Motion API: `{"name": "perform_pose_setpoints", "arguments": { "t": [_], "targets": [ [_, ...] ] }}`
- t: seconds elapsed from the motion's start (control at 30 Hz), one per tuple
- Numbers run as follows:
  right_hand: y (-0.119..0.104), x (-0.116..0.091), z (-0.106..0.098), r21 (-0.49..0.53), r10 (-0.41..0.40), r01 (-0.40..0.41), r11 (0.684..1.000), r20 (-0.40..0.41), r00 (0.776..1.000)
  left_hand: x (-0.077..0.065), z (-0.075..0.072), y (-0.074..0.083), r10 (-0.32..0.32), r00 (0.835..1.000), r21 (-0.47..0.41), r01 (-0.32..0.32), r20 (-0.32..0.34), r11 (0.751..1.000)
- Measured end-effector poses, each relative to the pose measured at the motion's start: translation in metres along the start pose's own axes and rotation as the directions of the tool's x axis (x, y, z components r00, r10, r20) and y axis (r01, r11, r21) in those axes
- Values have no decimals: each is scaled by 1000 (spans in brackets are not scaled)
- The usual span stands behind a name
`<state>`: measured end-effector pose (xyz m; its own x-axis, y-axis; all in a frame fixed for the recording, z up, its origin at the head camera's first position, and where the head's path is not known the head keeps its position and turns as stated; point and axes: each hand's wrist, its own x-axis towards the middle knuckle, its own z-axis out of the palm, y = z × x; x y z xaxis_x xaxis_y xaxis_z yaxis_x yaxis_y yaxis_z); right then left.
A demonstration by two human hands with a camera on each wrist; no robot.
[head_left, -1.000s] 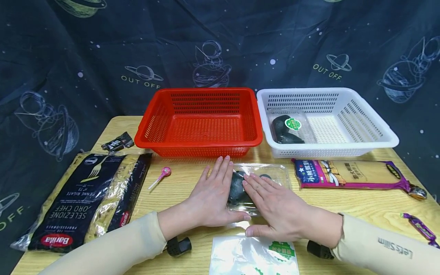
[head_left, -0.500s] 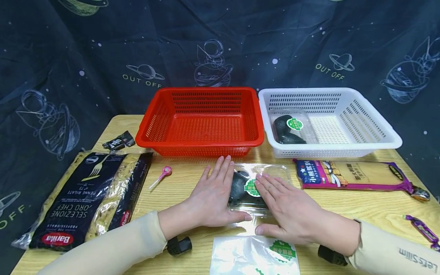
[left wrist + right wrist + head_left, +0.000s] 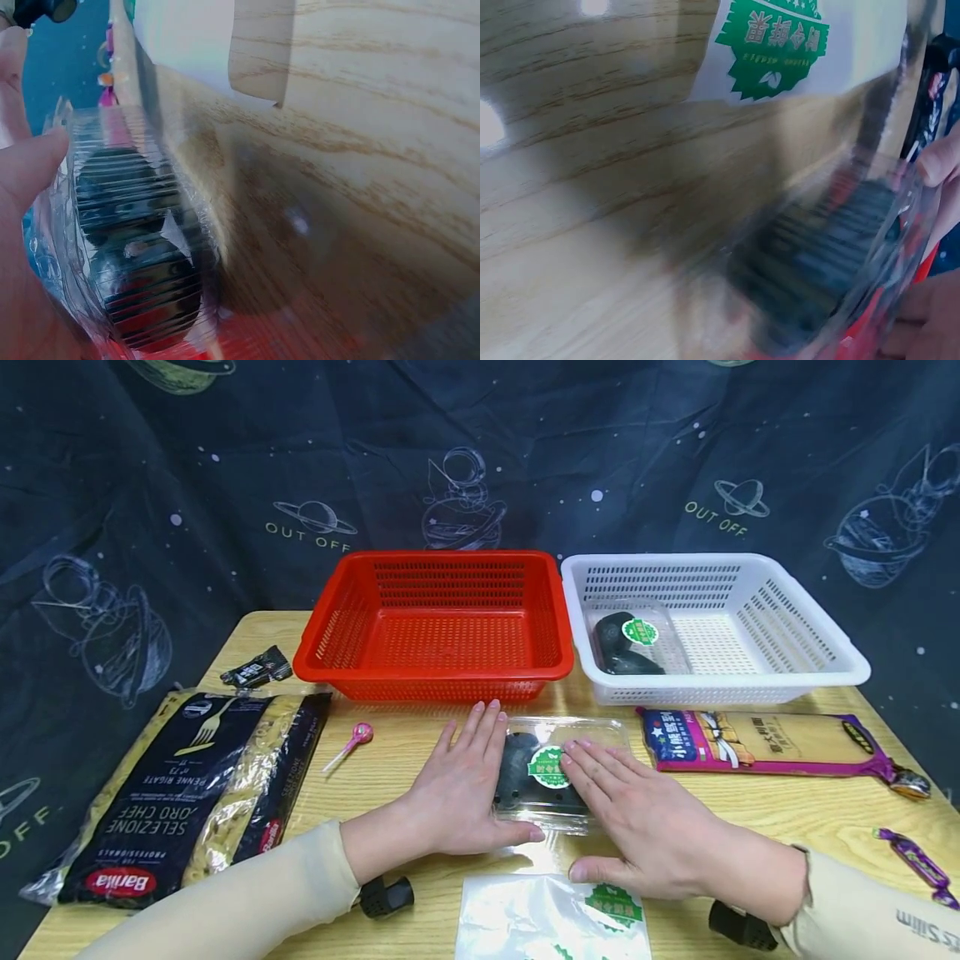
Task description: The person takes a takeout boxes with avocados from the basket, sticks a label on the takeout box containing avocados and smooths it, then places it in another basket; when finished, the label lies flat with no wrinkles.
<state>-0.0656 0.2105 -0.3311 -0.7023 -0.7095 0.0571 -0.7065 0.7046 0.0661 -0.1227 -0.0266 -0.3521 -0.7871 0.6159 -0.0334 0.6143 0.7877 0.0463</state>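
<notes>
A clear plastic clamshell box (image 3: 528,810) lies on the table in front of me, with dark rounded things (image 3: 513,777) inside. On its lid is a round green sticker (image 3: 548,767). My left hand (image 3: 461,789) rests along the box's left edge, fingers straight and pointing away from me, thumb spread at the near side. My right hand (image 3: 637,814) lies over the right part of the lid, its straight fingertips at the sticker's edge. In the left wrist view the ribbed side of the box shows the dark things through it. The right wrist view is blurred around the box.
A sheet of green stickers (image 3: 551,918) lies nearest me. Behind stand a red basket (image 3: 435,681) and a white basket (image 3: 750,681) holding a similar box (image 3: 667,635). A penne bag (image 3: 172,802) and lollipop (image 3: 362,733) lie left, a spaghetti pack (image 3: 780,739) and purple-wrapped candy (image 3: 915,864) right.
My right hand has slid to the right across the lid, uncovering the green sticker. The left hand and the box have stayed in place.
</notes>
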Motion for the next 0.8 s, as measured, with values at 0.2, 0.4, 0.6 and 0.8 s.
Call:
{"name": "perform_pose_setpoints", "arguments": {
  "t": [0.2, 0.4, 0.6, 0.8],
  "targets": [
    [-10, 17, 2, 93, -96, 95, 991, 16, 995, -1, 0, -1, 2, 1000, -8, -2, 0, 1000],
    [-9, 17, 3, 98, -86, 80, 992, 53, 995, 0, -1, 0, 8, 1000, -15, -8, 6, 1000],
    [-5, 8, 5, 46, -97, 96, 994, 13, 995, 1, -2, 2, 6, 1000, -16, -6, 14, 1000],
    [1, 1, 6, 9, -108, 108, 994, -28, 994, 1, -2, 1, 2, 1000, -1, -2, 13, 1000]
  ]
}}
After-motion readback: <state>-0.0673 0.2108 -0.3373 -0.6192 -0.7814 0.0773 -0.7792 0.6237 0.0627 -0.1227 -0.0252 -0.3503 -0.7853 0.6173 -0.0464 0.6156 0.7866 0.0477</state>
